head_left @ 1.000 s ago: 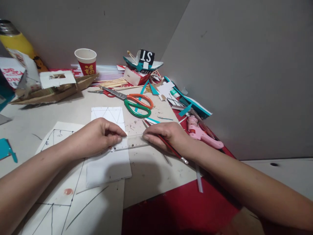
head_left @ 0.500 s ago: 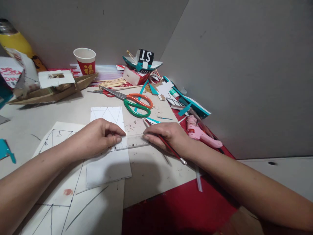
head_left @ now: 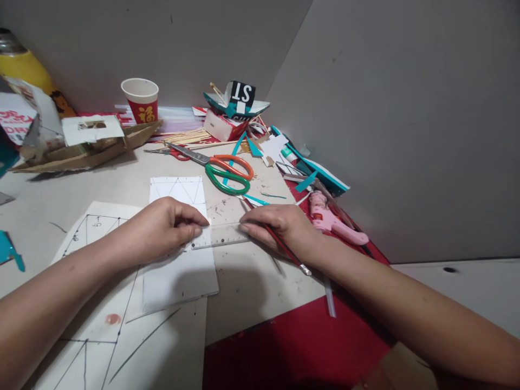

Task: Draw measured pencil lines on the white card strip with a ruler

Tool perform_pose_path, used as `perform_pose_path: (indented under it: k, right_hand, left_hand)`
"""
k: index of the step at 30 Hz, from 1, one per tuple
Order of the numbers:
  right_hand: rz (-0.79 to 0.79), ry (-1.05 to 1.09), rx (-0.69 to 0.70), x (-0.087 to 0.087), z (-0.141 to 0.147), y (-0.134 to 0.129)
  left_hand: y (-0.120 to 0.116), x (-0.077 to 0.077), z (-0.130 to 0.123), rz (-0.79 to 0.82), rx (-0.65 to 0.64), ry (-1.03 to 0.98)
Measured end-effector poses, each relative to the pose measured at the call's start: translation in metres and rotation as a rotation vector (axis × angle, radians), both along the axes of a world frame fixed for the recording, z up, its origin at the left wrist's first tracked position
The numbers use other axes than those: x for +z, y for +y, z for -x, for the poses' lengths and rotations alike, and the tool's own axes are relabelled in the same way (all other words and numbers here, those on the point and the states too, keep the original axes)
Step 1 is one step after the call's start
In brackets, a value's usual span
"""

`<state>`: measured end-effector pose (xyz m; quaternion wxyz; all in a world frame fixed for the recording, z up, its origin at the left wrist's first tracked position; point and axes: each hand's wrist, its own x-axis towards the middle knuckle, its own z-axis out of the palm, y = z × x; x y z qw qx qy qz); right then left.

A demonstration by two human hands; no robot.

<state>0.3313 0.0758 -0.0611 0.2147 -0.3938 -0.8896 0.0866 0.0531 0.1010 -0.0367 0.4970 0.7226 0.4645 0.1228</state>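
Observation:
A clear ruler (head_left: 223,236) lies across the right edge of a folded white paper (head_left: 179,279) that has a pencilled zigzag near its top. My left hand (head_left: 173,227) pinches the ruler's left end over the paper. The ruler's right end is between the thumb and fingers of my right hand (head_left: 280,227), which also holds a red and black pencil (head_left: 289,252) pointing up and left. Beneath the white paper and my left forearm is a larger sheet (head_left: 162,336) with black drawn lines.
Scissors (head_left: 229,173) with orange and green handles lie beyond the paper. A pink glue gun (head_left: 335,225) is at the right. Farther back are a cardboard boat (head_left: 89,157), a paper cup (head_left: 141,103), thin sticks (head_left: 184,137) and a small teal boat (head_left: 219,105).
My right hand has shifted very slightly to the right. Both hands keep their grip on the ruler, and the paper has stayed put.

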Motion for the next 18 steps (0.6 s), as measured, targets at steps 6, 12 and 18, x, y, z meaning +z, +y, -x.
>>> perform_pose_path:
  k: [6, 12, 18]
  right_hand:
    - [-0.010, -0.023, -0.010, 0.0002, 0.0006, -0.0010]
    - [-0.036, -0.036, -0.022, -0.0005, 0.0006, -0.0031]
    - [-0.061, -0.050, -0.023, -0.0013, 0.0026, -0.0038]
  left_hand:
    - [-0.0004, -0.0002, -0.0002, -0.011, -0.009, -0.001]
    - [0.0009, -0.0014, -0.0011, -0.026, -0.007, 0.013]
    - [0.0001, -0.0008, -0.0026, -0.033, 0.020, 0.020]
